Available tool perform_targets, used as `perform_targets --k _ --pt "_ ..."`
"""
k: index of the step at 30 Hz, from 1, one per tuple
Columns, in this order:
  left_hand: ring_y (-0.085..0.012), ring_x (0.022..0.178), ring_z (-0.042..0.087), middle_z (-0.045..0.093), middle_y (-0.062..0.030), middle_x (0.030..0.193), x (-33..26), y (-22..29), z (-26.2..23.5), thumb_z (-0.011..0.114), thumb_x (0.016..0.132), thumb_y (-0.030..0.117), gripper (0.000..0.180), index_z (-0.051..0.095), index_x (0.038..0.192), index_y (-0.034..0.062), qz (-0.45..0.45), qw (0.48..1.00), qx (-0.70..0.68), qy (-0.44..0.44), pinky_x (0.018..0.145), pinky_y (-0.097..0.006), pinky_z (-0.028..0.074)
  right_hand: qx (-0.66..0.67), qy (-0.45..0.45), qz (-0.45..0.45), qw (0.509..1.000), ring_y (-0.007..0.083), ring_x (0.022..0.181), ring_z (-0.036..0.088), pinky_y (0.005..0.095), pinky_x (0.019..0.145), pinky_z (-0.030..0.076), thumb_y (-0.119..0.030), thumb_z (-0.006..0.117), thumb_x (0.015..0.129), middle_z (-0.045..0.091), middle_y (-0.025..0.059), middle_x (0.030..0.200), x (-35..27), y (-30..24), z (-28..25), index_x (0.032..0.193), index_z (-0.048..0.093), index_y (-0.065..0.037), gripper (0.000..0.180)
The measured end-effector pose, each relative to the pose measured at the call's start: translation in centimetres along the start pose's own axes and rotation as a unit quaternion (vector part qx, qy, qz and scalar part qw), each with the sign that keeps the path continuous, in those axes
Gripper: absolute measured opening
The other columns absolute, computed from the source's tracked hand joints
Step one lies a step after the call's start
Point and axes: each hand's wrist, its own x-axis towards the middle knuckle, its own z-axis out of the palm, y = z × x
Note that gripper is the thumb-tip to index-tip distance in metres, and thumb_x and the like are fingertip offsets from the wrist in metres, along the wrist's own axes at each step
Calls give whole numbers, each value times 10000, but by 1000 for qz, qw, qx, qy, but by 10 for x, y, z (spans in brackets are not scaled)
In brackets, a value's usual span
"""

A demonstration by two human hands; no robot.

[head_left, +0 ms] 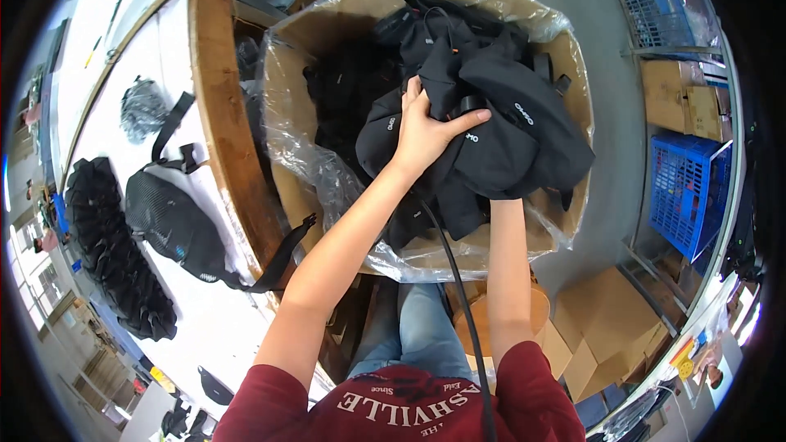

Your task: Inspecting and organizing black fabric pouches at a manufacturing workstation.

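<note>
Black fabric bags with small white lettering lie heaped in a large cardboard box lined with clear plastic. Above the heap, my left hand grips one of the black bags. Its thumb stretches right across the fabric, and the other fingertips curl over a fold beside it. My right forearm reaches in from below and passes under the bags at the right. That hand is hidden beneath them, so its fingers do not show. A black cable hangs in front of me between my arms.
On the left, a white worktable with a wooden edge holds a black mesh-backed bag with buckle straps and a row of black bags. Blue crates sit on a rack at right. An open carton stands lower right, beside a round stool.
</note>
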Motion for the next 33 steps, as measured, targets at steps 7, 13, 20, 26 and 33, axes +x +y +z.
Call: perform_targets --k 7,13,20,26,33 --pt "-304 1173 393 445 -119 1236 -30 125 -43 869 579 284 615 634 1107 73 118 989 -85 40 1023 -406 317 -35 -154 4 987 227 1051 578 362 902 492 -231 624 855 575 104 1189 -2 -85 55 1242 506 -24 455" --pt "-298 1142 429 479 -119 1174 -118 243 -161 881 555 243 639 623 1109 58 154 981 -59 101 989 -384 352 -54 -342 43 937 222 1039 584 354 895 495 -232 619 859 583 104 1175 -18 -119 163 1234 515 -22 441" --pt "-264 1116 478 540 -113 1145 -317 314 -295 887 561 229 539 647 1006 41 219 916 -29 336 949 -364 406 -39 -622 112 774 216 1024 591 344 887 497 -233 612 864 593 103 1158 -103 -121 322 1223 525 -21 426" --pt "-144 821 626 669 -63 915 -540 283 -380 775 736 165 342 641 990 -21 249 759 -56 599 749 -264 491 -40 -775 142 614 211 1011 597 336 880 499 -234 607 868 601 103 1144 -329 -96 483 1215 534 -19 414" --pt "-224 1083 538 556 -132 1191 -703 118 -439 777 729 325 652 524 1203 -45 46 646 -17 762 939 -327 410 -69 -695 475 535 136 1001 593 258 843 483 -251 572 899 622 55 1091 -524 -27 539 1215 548 -19 393"
